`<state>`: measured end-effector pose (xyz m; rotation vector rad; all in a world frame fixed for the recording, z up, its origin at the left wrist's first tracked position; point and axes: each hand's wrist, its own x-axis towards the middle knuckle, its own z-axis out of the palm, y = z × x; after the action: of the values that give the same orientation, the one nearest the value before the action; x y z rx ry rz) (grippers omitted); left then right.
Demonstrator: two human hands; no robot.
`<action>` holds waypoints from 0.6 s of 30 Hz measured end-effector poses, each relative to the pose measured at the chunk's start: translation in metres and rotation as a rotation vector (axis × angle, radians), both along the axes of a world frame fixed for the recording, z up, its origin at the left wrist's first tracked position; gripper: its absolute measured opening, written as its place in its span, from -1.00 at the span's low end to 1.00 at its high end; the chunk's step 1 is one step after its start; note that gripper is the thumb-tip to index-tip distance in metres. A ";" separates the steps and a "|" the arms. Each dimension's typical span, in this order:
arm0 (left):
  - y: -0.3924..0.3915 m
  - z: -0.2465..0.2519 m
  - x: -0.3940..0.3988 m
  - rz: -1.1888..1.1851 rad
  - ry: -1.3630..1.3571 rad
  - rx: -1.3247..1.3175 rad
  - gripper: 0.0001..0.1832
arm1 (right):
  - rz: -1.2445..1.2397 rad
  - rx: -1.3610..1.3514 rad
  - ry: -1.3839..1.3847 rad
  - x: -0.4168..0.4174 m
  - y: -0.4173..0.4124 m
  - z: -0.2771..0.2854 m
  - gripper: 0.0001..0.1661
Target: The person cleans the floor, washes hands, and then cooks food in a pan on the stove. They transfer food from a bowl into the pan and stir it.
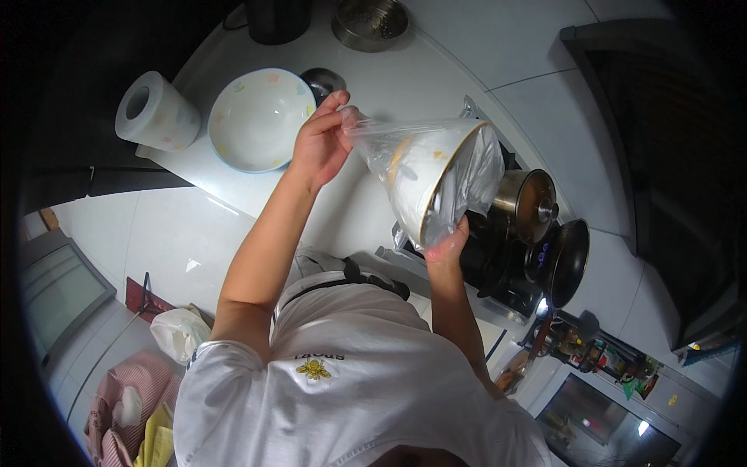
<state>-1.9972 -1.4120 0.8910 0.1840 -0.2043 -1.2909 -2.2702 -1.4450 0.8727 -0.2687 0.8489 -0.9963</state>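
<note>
A white bowl with a gold rim (421, 175) is tipped on its side above the counter, with clear plastic film (373, 137) around its outside and bunched in its mouth. My left hand (324, 140) pinches the gathered film beyond the bowl's base. At the lower rim, my right hand (448, 242) holds the bowl through the film, its fingers partly hidden. A larger white bowl with a blue rim (259, 122) sits on the counter left of my left hand. Beside it stands a roll of patterned white material (169, 119).
A small metal bowl (323, 82), a round steel pan (370, 26) and a dark container (279, 20) are on the white counter (233, 198). To the right are a lidded steel pot (525, 204), a dark frying pan (569, 265) and a crowded rack (607, 350).
</note>
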 end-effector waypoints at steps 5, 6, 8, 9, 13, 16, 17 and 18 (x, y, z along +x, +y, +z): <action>0.050 0.007 -0.039 -0.323 -0.036 0.462 -0.71 | 0.017 -0.140 -0.062 -0.010 -0.009 -0.011 -0.33; 0.058 0.013 -0.051 -0.418 -0.017 0.483 -0.62 | 0.035 -0.116 -0.089 -0.008 -0.008 -0.004 -0.29; 0.061 -0.003 -0.060 -0.444 0.125 0.361 -0.65 | 0.016 -0.104 -0.022 -0.010 -0.008 -0.017 -0.29; 0.062 -0.010 -0.058 -0.448 0.159 0.332 -0.67 | 0.005 -0.098 0.011 -0.013 -0.008 -0.024 -0.30; 0.060 -0.048 -0.054 -0.252 -0.643 0.643 -0.72 | 0.041 -0.017 0.145 -0.015 -0.001 -0.034 -0.29; 0.059 -0.059 -0.064 -0.068 -0.661 0.635 -0.76 | 0.080 0.063 0.152 -0.014 0.007 -0.045 -0.28; 0.059 -0.059 -0.067 -0.046 -0.609 0.634 -0.77 | 0.095 0.108 0.137 -0.015 0.009 -0.049 -0.27; 0.060 -0.058 -0.069 -0.067 -0.475 0.614 -0.79 | 0.075 0.143 0.151 -0.012 0.013 -0.051 -0.33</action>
<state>-2.0665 -1.3517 0.8326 1.0191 -0.2124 -1.3317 -2.2821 -1.4325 0.8218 -0.2545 1.0356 -0.8484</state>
